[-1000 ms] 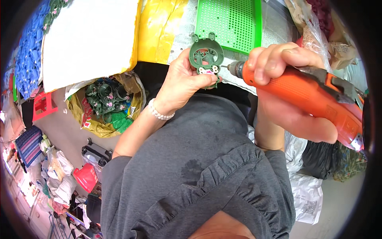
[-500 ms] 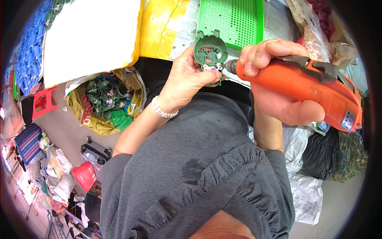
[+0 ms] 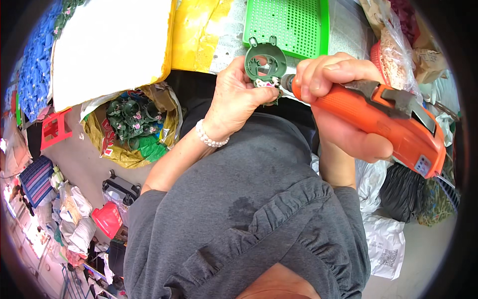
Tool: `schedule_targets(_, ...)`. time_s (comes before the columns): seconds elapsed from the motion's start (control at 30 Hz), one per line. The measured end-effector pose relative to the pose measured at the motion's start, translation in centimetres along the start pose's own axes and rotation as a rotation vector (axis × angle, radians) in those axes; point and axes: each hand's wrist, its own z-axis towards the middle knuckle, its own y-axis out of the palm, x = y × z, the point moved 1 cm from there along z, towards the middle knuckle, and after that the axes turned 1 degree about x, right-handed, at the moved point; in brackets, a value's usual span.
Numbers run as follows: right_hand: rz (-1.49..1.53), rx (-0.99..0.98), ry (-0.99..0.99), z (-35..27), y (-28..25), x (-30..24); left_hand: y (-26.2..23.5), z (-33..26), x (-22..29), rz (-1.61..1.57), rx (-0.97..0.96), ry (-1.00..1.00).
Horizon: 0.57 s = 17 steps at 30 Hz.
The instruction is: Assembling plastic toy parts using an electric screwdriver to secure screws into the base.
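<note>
My left hand grips a dark green plastic housing, a round hollow piece with two small lugs on top and a smaller section below. A small white and pink part sits in that lower section, by my left thumb. My right hand is wrapped round an orange electric screwdriver. The tool's dark tip points left and meets the housing's right side near the white part; the exact contact point is too small to make out. A beaded bracelet circles my left wrist.
A green perforated tray lies on the worktop ahead, beside a white board with yellow edging. Below left, an open sack holds several similar green pieces. Blue parts pile at far left. A red stool and bags stand on the floor.
The housing has turned slightly in my left hand. The screwdriver's back end has swung down and toward me, and its tip stays at the housing.
</note>
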Motion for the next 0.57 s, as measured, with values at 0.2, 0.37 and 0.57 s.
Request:
schedule_targets(0.2,0.116,-0.139,-0.056,1.6,-1.6,-1.0,-0.8,0.6,-0.4,-0.085,-0.107,-0.077)
schedule_targets(0.37,0.053,0.059,-0.066,2.9,-3.6,-1.2,-1.0,0.5,0.0,-0.084,-0.041,-0.136)
schedule_targets(0.57,0.008,0.283,0.037,2.5,-7.1,3.4,-1.6,0.7,0.2,-0.087,-0.096,-0.17)
